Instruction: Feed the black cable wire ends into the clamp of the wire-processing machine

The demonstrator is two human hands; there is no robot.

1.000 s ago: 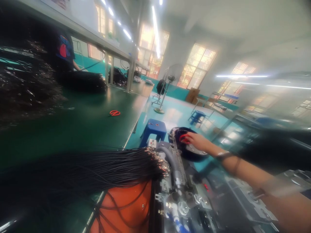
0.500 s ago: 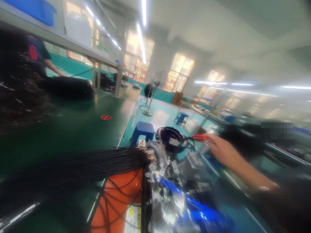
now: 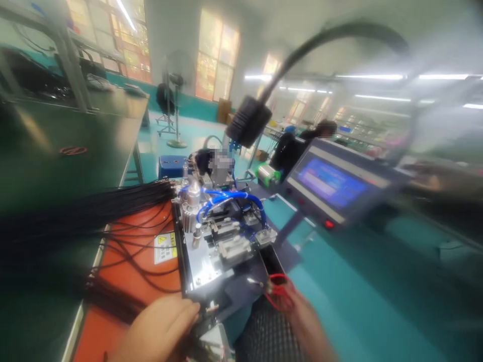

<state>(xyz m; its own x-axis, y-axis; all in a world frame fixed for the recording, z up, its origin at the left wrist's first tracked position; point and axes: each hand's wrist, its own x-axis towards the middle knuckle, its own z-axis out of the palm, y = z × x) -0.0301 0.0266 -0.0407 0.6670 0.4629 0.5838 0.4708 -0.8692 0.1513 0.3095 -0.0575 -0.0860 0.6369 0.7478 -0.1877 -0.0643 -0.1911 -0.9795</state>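
My right hand (image 3: 302,311) is closed around red-handled scissors (image 3: 279,291), held low in front of the machine over a patterned dark seat or cloth. A small pale tip shows to their left. My left hand (image 3: 162,322) rests by the front corner of the orange bench top (image 3: 124,251), its fingers pressed together. Whatever lies in its fingers is hidden. Beside it are a thin bundle of black cables (image 3: 116,301) and a clear, shiny part. The metal machine (image 3: 226,241), with blue air hoses (image 3: 234,196), stands just beyond both hands.
A large bundle of black cables (image 3: 94,206) reaches across from the green table (image 3: 56,125), where another red-handled pair of scissors (image 3: 73,151) lies. A control screen (image 3: 332,181) stands at right, under a black bent arm (image 3: 339,32). A person (image 3: 298,146) sits farther back.
The view has turned right and down, bringing the screen in. My right hand has come from the far right to the front with the red-handled scissors. My left hand has entered view.
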